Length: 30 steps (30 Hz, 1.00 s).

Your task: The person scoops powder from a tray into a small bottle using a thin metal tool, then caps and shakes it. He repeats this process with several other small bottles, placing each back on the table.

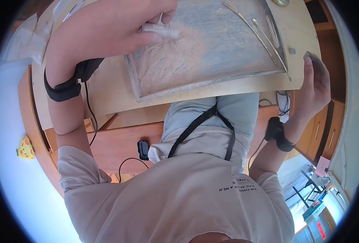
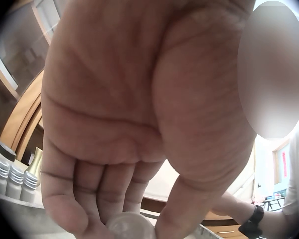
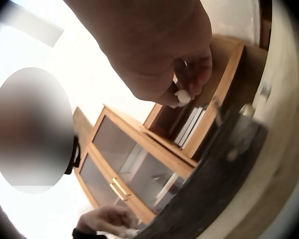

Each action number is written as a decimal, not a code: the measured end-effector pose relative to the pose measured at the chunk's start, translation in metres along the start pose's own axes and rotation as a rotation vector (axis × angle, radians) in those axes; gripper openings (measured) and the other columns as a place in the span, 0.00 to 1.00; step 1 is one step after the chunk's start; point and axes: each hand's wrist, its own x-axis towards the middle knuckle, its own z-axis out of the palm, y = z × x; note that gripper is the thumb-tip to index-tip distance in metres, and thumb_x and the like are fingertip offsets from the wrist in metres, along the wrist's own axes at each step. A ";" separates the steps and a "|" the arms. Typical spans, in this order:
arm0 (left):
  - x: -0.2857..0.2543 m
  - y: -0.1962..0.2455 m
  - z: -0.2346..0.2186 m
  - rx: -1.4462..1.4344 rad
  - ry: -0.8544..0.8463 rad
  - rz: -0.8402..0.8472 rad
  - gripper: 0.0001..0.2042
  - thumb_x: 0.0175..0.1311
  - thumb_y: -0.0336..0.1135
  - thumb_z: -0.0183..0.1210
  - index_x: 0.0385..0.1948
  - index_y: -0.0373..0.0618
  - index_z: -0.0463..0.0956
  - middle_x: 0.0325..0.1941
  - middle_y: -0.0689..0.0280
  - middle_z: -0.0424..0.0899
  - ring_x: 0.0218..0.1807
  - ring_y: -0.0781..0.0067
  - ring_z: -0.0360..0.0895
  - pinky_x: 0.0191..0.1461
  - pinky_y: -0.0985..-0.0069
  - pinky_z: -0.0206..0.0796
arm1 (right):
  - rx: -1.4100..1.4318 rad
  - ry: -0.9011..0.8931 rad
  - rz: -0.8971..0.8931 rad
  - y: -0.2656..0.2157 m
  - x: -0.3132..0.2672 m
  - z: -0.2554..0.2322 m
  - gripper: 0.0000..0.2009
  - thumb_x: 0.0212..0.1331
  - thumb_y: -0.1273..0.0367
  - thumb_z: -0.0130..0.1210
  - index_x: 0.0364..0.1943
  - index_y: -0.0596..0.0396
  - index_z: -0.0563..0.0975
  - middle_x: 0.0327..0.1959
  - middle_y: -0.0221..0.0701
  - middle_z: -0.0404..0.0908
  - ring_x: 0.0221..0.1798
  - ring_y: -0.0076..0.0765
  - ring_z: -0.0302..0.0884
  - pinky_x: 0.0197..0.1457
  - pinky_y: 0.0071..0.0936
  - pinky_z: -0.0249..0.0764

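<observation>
My left hand [image 1: 155, 12] holds a small white bottle [image 1: 163, 30] on its side over the tray, its neck pointing right. Beneath it, pinkish-brown powder [image 1: 169, 56] is spread across the left part of a worn wooden tray [image 1: 212, 79]. In the left wrist view the bottle [image 2: 132, 226] looks translucent between thumb and fingers. Off the tray's right side, my right hand [image 1: 319, 79] is raised near the table edge. In the right wrist view that hand [image 3: 189, 69] pinches a small round white piece [image 3: 183, 97], apparently a cap. A small grey cap [image 1: 292, 51] lies on the table beside it.
A gold-handled brush [image 1: 248, 28] and a thin gold spoon [image 1: 270, 46] lie across the tray's right side. Several silver-capped vials [image 2: 15, 181] stand beyond the left hand. White tissue [image 1: 29, 38] lies at the table's left. Black cable [image 1: 88, 109] hangs from the left wristband.
</observation>
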 end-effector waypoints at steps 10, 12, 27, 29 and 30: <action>0.001 0.010 0.002 0.015 0.067 -0.019 0.14 0.61 0.30 0.66 0.46 0.42 0.73 0.27 0.61 0.74 0.28 0.62 0.72 0.33 0.71 0.66 | -0.355 -0.200 0.192 0.041 -0.015 -0.029 0.12 0.67 0.63 0.61 0.47 0.57 0.84 0.44 0.30 0.87 0.42 0.23 0.79 0.48 0.23 0.74; 0.001 0.007 0.001 0.008 0.043 -0.020 0.14 0.61 0.30 0.66 0.47 0.43 0.73 0.28 0.61 0.75 0.28 0.62 0.73 0.33 0.71 0.66 | -0.295 -0.150 0.135 0.041 -0.015 -0.029 0.14 0.69 0.63 0.59 0.48 0.58 0.83 0.44 0.31 0.87 0.41 0.24 0.78 0.47 0.23 0.74; 0.003 0.011 -0.002 -0.025 0.058 0.016 0.13 0.64 0.29 0.64 0.47 0.41 0.73 0.32 0.60 0.77 0.29 0.63 0.73 0.34 0.73 0.68 | -0.317 -0.356 -0.022 0.005 -0.027 -0.009 0.11 0.69 0.68 0.60 0.51 0.57 0.79 0.27 0.32 0.81 0.24 0.26 0.72 0.33 0.23 0.71; 0.002 0.010 0.000 -0.033 0.091 0.022 0.13 0.64 0.29 0.63 0.47 0.41 0.72 0.33 0.60 0.78 0.29 0.63 0.74 0.34 0.73 0.68 | -0.300 -0.354 -0.038 0.007 -0.028 -0.009 0.10 0.69 0.69 0.59 0.50 0.57 0.79 0.27 0.32 0.81 0.24 0.25 0.73 0.32 0.22 0.72; 0.002 0.011 0.000 -0.028 0.099 0.010 0.12 0.64 0.29 0.63 0.46 0.41 0.72 0.33 0.60 0.78 0.30 0.63 0.74 0.34 0.73 0.68 | -0.277 -0.350 -0.013 0.007 -0.028 -0.009 0.09 0.70 0.70 0.58 0.49 0.58 0.79 0.27 0.31 0.81 0.25 0.25 0.74 0.33 0.21 0.72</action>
